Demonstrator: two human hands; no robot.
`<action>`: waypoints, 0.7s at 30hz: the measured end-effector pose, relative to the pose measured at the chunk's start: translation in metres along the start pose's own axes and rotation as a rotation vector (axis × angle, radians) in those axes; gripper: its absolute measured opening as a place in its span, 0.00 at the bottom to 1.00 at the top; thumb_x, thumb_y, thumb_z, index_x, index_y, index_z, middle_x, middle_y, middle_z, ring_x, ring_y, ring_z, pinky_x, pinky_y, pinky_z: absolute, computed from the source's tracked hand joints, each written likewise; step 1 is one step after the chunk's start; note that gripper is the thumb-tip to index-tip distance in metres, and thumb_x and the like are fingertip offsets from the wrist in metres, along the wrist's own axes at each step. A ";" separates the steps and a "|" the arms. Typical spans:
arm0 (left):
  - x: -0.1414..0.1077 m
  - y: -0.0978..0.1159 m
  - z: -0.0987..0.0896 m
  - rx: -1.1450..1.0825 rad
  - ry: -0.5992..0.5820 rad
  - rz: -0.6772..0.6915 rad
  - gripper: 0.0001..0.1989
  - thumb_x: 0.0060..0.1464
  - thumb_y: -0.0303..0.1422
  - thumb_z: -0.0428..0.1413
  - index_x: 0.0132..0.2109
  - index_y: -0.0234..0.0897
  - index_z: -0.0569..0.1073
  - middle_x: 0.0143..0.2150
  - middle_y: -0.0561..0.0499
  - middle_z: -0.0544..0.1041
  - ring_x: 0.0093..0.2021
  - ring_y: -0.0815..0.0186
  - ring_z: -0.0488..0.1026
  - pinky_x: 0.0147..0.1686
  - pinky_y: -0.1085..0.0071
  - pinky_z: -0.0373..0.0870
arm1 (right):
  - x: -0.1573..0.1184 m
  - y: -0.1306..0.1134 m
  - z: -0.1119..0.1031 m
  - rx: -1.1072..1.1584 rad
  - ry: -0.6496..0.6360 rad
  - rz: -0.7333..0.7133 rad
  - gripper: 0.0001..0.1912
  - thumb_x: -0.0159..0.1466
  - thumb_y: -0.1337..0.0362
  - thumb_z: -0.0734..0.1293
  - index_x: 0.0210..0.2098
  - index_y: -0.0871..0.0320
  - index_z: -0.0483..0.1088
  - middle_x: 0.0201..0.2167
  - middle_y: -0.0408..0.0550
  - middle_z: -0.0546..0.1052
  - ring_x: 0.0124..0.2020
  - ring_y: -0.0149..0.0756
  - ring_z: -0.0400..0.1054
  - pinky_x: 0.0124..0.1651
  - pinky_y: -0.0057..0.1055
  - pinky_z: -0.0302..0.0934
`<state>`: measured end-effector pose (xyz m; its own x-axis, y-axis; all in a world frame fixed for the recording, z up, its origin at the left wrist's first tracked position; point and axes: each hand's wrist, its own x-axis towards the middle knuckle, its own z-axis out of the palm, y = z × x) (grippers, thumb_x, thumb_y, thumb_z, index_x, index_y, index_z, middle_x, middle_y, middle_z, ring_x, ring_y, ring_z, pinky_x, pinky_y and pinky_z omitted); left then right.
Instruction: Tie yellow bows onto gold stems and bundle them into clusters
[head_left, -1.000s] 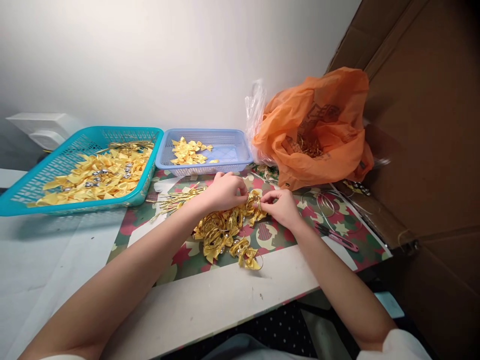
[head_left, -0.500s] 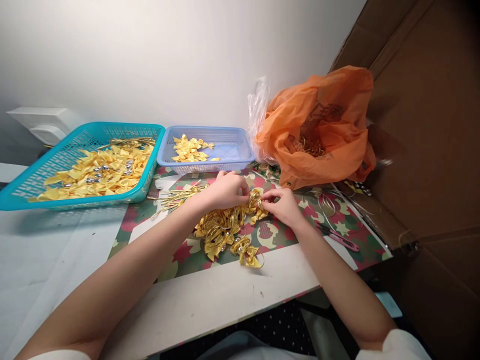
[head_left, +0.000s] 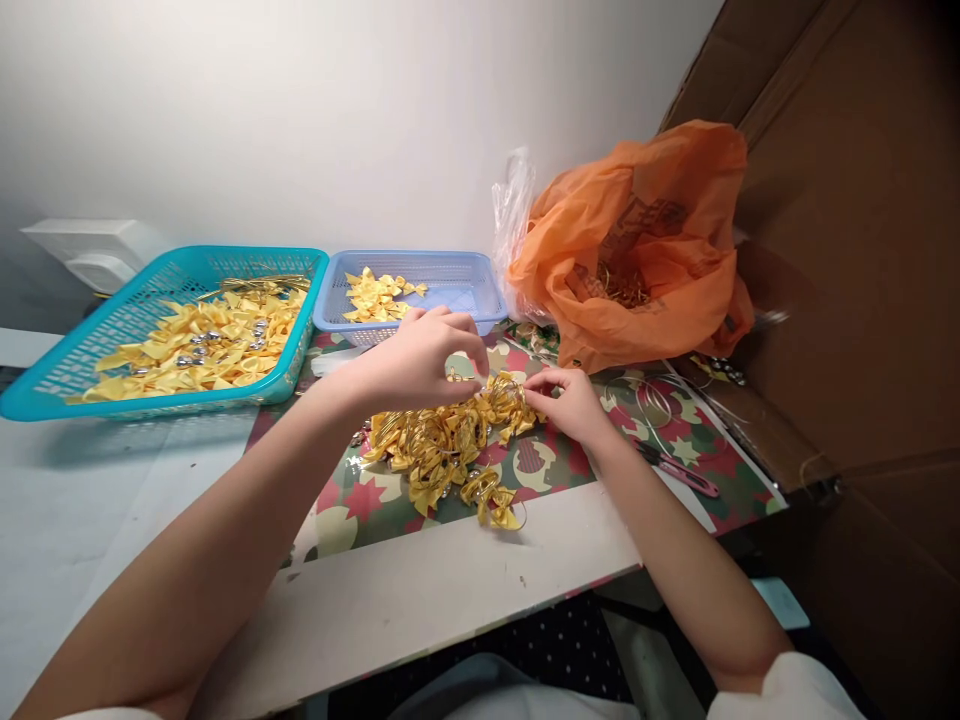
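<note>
"Item one, and its place?"
"Yellow bow with gold loops [head_left: 511,398], one: between my hands, at the right end of a heap of similar bows [head_left: 429,442], about the middle of the surface [head_left: 450,572]."

"Condition of the fingers?"
"Right hand [head_left: 574,408]: thumb and forefinger pinching the bow's right side. Left hand [head_left: 424,358]: raised over the heap's far side, fingers curled, tips at the bow's left; whether they grip anything, I cannot tell."

"Around the heap?"
"Small cluster of bows [head_left: 489,497], one, with silver bells, towards the near edge. Patterned sheet [head_left: 360,510], green, red and cream, beneath; a pale strip shows along the near edge."

"Towards the right edge?"
"Pale wire [head_left: 654,402], looped. Cutter [head_left: 681,472], pink-handled, lying nearer me."

"Far edge?"
"Blue basket [head_left: 412,256], by the wall: some yellow bows. Turquoise basket [head_left: 34,395], larger, just beside it at the far left corner: many bows, silver bells, gold ties. Orange bag [head_left: 581,205], open, towards the far right corner: gold-coloured bits inside. Clear plastic [head_left: 513,205], at the bag's left side."

"Beyond?"
"Brown cardboard [head_left: 847,260], standing past the right edge."
</note>
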<state>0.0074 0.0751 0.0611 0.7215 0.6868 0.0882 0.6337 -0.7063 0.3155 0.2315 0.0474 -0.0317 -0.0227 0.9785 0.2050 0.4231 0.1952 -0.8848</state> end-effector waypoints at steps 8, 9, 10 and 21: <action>-0.023 0.036 0.016 0.202 -0.269 0.056 0.06 0.47 0.33 0.60 0.34 0.44 0.82 0.36 0.49 0.75 0.43 0.57 0.66 0.54 0.54 0.53 | 0.000 -0.001 -0.004 -0.018 0.012 -0.007 0.07 0.51 0.63 0.69 0.25 0.60 0.77 0.24 0.47 0.78 0.26 0.32 0.65 0.31 0.30 0.59; -0.021 0.039 0.019 0.242 -0.284 0.039 0.06 0.46 0.32 0.60 0.34 0.43 0.82 0.37 0.48 0.75 0.43 0.57 0.66 0.52 0.54 0.55 | 0.000 -0.001 -0.004 -0.020 0.010 -0.007 0.07 0.51 0.63 0.68 0.25 0.60 0.77 0.24 0.47 0.77 0.26 0.32 0.65 0.31 0.29 0.59; -0.020 0.041 0.022 0.277 -0.300 0.022 0.06 0.46 0.32 0.61 0.33 0.42 0.82 0.37 0.47 0.75 0.43 0.56 0.67 0.51 0.55 0.56 | 0.000 0.000 -0.004 -0.021 0.008 -0.008 0.07 0.51 0.63 0.68 0.24 0.60 0.77 0.23 0.47 0.77 0.26 0.32 0.65 0.31 0.29 0.59; -0.018 0.046 0.021 0.285 -0.329 -0.015 0.10 0.53 0.27 0.55 0.30 0.40 0.80 0.36 0.48 0.76 0.40 0.59 0.67 0.44 0.61 0.57 | 0.001 -0.008 -0.012 -0.044 -0.021 0.000 0.09 0.52 0.60 0.69 0.24 0.60 0.77 0.24 0.47 0.78 0.26 0.32 0.64 0.31 0.30 0.58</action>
<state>0.0290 0.0269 0.0545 0.7326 0.6388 -0.2348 0.6634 -0.7474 0.0365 0.2386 0.0455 -0.0196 -0.0415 0.9798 0.1955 0.4628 0.1923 -0.8654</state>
